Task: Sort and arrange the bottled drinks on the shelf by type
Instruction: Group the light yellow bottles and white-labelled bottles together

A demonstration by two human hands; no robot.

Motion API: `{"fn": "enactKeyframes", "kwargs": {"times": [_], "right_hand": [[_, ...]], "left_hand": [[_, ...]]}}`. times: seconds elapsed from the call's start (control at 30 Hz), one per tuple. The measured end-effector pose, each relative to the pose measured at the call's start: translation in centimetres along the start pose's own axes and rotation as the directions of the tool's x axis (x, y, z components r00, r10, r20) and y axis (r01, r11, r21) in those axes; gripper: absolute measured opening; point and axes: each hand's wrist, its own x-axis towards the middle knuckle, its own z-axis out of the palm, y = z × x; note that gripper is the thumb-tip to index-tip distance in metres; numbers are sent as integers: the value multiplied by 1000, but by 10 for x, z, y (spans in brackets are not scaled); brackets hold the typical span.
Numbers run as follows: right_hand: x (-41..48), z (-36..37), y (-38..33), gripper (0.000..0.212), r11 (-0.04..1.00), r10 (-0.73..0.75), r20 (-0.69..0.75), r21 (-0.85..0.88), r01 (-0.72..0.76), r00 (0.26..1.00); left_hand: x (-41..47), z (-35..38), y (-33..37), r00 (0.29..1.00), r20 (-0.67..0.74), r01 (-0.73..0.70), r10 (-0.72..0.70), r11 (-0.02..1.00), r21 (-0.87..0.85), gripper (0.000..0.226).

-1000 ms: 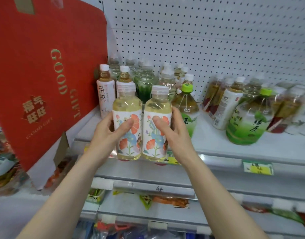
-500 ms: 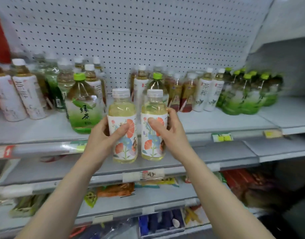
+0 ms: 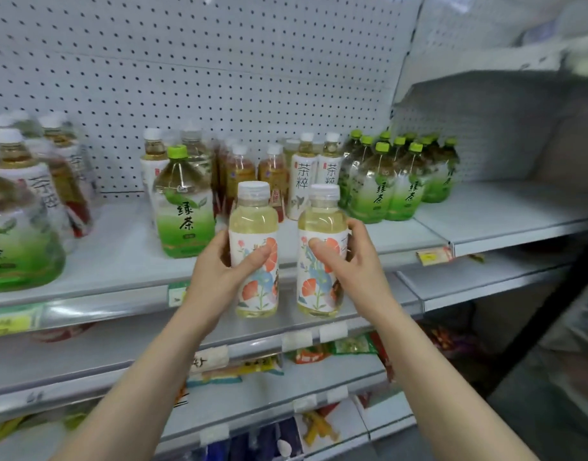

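My left hand [image 3: 219,271] grips a floral-label bottle [image 3: 253,224] of pale yellow drink with a white cap. My right hand [image 3: 349,264] grips a second, matching floral-label bottle [image 3: 321,227]. Both bottles are upright, held in the air in front of the shelf [image 3: 119,257], a small gap between them. Behind them stand a large green tea bottle [image 3: 184,207], white-label tea bottles [image 3: 301,181], red-label tea bottles [image 3: 241,171] and a cluster of green-capped green tea bottles [image 3: 395,181].
More mixed bottles [image 3: 26,201] crowd the shelf's left end. The shelf's right section [image 3: 505,211] is bare. White pegboard [image 3: 219,78] backs the shelf. Lower shelves [image 3: 252,371] hold snack packets. Price tags [image 3: 430,256] line the shelf edge.
The view has swung right along the shelf, past the red gift box. Both hands carried the floral bottles rightward, and the two bottles have drawn slightly apart.
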Motion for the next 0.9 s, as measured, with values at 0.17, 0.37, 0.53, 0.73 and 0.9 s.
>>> {"fn": "enactKeyframes", "kwargs": {"times": [0.17, 0.37, 0.53, 0.73, 0.9], "right_hand": [[51, -31, 20, 50, 996, -15, -60, -88, 10, 998], [120, -51, 39, 54, 988, -12, -57, -157, 3, 998], [160, -52, 63, 63, 986, 14, -27, -168, -18, 1000], [192, -31, 79, 61, 995, -20, 151, -96, 35, 988], [205, -11, 81, 63, 987, -72, 296, -114, 109, 953]], "left_hand": [[50, 30, -19, 999, 13, -48, 48, 998, 43, 58], [116, 48, -40, 997, -21, -69, 71, 991, 116, 68], [143, 56, -55, 991, -111, -56, 77, 982, 182, 71], [144, 56, -66, 965, -239, -42, 105, 966, 254, 71], [144, 65, -66, 929, -352, 1, 110, 954, 300, 76]]}}
